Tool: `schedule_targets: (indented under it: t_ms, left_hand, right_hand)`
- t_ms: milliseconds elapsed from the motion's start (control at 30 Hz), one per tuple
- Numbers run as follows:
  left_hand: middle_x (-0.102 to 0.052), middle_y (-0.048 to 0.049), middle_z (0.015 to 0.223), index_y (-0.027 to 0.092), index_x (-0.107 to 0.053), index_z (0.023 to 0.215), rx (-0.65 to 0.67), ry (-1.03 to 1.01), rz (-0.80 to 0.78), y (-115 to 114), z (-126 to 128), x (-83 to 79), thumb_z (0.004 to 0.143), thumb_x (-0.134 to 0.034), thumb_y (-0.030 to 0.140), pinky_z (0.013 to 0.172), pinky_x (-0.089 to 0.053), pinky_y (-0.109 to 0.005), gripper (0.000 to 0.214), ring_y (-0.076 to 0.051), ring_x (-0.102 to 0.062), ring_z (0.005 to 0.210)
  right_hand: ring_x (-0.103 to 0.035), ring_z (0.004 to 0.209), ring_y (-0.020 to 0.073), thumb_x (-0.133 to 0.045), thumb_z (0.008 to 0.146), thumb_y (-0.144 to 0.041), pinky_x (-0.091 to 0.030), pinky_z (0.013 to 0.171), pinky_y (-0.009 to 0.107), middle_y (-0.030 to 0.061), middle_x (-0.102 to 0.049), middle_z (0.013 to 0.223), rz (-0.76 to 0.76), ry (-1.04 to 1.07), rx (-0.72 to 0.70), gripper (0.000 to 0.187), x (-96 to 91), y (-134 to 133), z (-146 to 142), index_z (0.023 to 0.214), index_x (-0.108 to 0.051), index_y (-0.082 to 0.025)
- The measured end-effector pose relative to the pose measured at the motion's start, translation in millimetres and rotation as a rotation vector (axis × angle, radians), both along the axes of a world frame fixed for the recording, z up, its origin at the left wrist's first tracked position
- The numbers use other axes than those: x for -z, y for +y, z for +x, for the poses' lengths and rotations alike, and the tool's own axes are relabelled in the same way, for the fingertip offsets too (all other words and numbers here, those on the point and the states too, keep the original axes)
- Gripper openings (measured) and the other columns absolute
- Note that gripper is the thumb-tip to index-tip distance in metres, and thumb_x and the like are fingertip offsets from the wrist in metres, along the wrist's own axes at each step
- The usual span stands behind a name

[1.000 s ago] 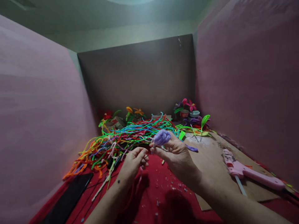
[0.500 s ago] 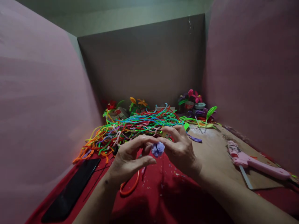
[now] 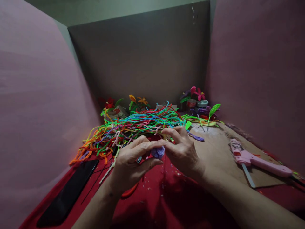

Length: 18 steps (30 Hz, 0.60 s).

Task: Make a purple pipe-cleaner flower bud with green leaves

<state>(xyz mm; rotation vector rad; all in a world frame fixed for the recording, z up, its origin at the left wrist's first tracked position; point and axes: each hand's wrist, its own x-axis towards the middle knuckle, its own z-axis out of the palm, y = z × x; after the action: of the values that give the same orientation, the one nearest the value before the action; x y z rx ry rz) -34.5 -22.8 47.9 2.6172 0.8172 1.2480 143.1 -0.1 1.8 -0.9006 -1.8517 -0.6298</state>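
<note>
A small fuzzy purple pipe-cleaner piece [image 3: 158, 152], bunched like a flower head, is between my two hands above the red cloth. My left hand [image 3: 133, 159] pinches it from the left, thumb below and fingers above. From the right, the thumb and index finger of my right hand [image 3: 182, 151] press against its upper edge, while the other fingers are raised and bent. Below my left hand shows part of an orange-red looped handle [image 3: 130, 191]. Behind the hands lies a big heap of coloured pipe cleaners [image 3: 140, 122].
A pink glue gun [image 3: 260, 163] with a glue stick rests on a brown board [image 3: 214, 149] at right. A black phone [image 3: 69, 194] lies at left. Pipe-cleaner flowers [image 3: 196, 93] and a green leaf [image 3: 214, 109] stand behind. Pink side panels [image 3: 35, 95] enclose the space.
The purple piece has turned a little between my fingers, and my left hand has come closer around it. The view has shifted slightly; a pale pipe cleaner now shows beside my left wrist.
</note>
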Motion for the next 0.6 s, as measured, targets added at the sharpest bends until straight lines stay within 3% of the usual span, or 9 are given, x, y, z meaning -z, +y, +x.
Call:
schedule_targets:
  t_ms: [133,400,600]
  left_hand:
    - [-0.062,-0.0032,0.081,0.018,-0.062,0.100,-0.030,0.016,0.055,0,3,3.6,0.074,-0.066,0.016,0.060,-0.045,-0.021,0.027,-0.011,-0.055,0.068]
    - [-0.062,-0.0030,0.081,0.019,-0.050,0.105,-0.068,0.079,0.252,0,7,14.3,0.074,-0.061,0.009,0.064,-0.044,-0.024,0.035,-0.012,-0.054,0.070]
    - [-0.061,-0.0048,0.085,0.019,-0.047,0.105,-0.090,0.114,0.266,-3,6,16.7,0.073,-0.061,0.009,0.066,-0.045,-0.024,0.036,-0.013,-0.054,0.073]
  right_hand:
    - [-0.043,0.091,0.0223,-0.053,0.083,-0.017,-0.045,0.072,0.034,0.0067,-0.063,0.102,-0.002,-0.009,0.010,0.017,0.4,0,1,0.083,-0.069,-0.023]
    - [-0.043,0.092,0.0224,-0.054,0.083,-0.017,-0.044,0.074,0.035,0.0065,-0.062,0.103,-0.006,-0.014,0.033,0.016,1.6,2,3,0.083,-0.069,-0.023]
    - [-0.043,0.091,0.0224,-0.054,0.083,-0.016,-0.045,0.073,0.035,0.0066,-0.062,0.104,0.033,-0.028,0.038,0.016,0.8,1,5,0.083,-0.069,-0.022]
